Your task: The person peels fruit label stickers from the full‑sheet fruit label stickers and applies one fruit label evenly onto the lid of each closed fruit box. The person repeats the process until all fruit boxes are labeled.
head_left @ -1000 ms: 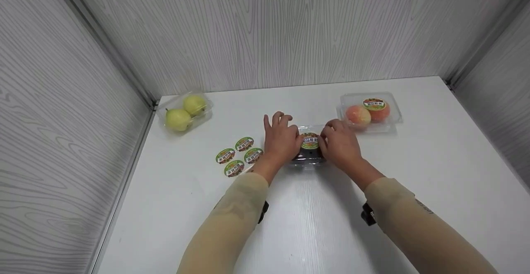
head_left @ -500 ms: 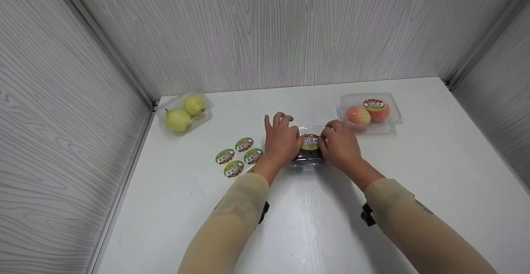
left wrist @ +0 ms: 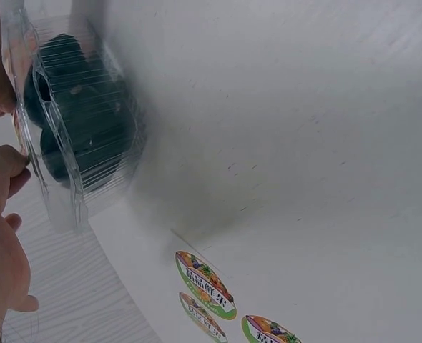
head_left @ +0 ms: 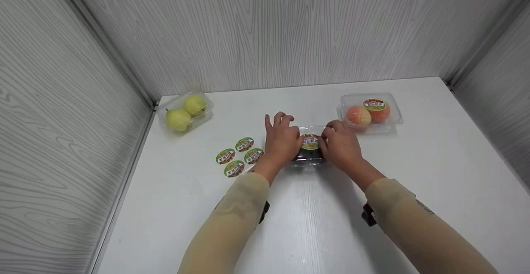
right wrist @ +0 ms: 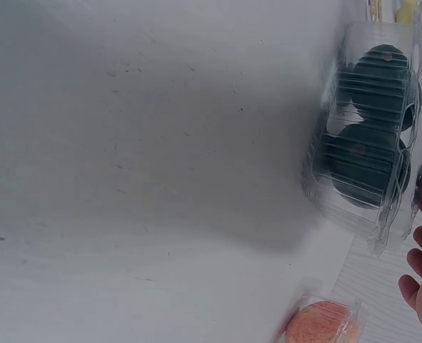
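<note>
A clear plastic fruit box (head_left: 307, 164) sits on the table in front of the person, with dark round fruits (right wrist: 368, 157) inside. An oval fruit sticker (head_left: 310, 141) lies at the top of its lid. My left hand (head_left: 283, 139) pinches the sticker's left edge between thumb and index finger, its other fingers raised and spread. From the opposite side my right hand (head_left: 341, 145) pinches the right edge, fingers bent over the lid. Both wrist views show the fingertips right at the lid; the sticker is mostly hidden there.
Several loose oval stickers (head_left: 234, 168) lie left of the box. A clear box of yellow-green pears (head_left: 178, 119) stands at the back left. At the back right is a clear box of peaches (head_left: 358, 116) with a sticker on its lid. Grey wood-grain walls (head_left: 265, 30) enclose the table.
</note>
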Tool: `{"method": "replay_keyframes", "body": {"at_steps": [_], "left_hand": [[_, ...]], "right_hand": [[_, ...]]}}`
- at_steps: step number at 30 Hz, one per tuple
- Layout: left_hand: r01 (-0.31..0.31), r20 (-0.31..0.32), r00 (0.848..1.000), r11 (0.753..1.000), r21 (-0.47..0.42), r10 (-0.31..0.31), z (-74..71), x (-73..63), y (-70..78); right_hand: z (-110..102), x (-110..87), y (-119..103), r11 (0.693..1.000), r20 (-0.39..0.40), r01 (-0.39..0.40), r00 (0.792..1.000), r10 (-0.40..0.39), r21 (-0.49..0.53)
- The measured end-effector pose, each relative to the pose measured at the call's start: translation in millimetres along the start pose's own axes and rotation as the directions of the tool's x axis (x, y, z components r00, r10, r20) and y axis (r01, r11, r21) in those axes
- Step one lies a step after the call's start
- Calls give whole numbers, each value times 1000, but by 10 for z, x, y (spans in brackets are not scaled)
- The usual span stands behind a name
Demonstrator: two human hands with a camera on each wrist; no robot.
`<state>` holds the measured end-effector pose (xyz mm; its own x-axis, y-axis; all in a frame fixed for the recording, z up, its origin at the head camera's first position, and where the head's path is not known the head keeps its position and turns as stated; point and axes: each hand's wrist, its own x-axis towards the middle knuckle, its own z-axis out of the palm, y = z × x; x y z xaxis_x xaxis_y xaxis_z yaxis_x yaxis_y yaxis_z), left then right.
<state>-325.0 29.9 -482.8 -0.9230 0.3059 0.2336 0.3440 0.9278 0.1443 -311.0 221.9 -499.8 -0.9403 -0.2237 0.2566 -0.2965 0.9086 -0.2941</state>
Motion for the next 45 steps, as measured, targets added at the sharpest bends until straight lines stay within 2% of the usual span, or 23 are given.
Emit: {"method": "replay_keyframes", "body": {"at_steps": [11, 22, 30, 45], "left_hand": [[12, 27, 1000, 1000, 1, -12, -16, 16, -2], [23, -29, 999, 1000, -5, -23, 16, 14, -56], [52, -19, 998, 999, -7, -52, 70, 3, -93], [120, 52, 991, 993, -10, -119, 175, 69, -121]], "right_hand": [[-4, -5, 5, 1000, 1, -7, 1000, 7, 8], [-50, 4, 42, 997, -37, -50, 998, 52, 58], [-5, 32, 73, 993, 28, -117, 993, 116, 34], [33, 128, 134, 997, 127, -68, 990, 64, 24]]}}
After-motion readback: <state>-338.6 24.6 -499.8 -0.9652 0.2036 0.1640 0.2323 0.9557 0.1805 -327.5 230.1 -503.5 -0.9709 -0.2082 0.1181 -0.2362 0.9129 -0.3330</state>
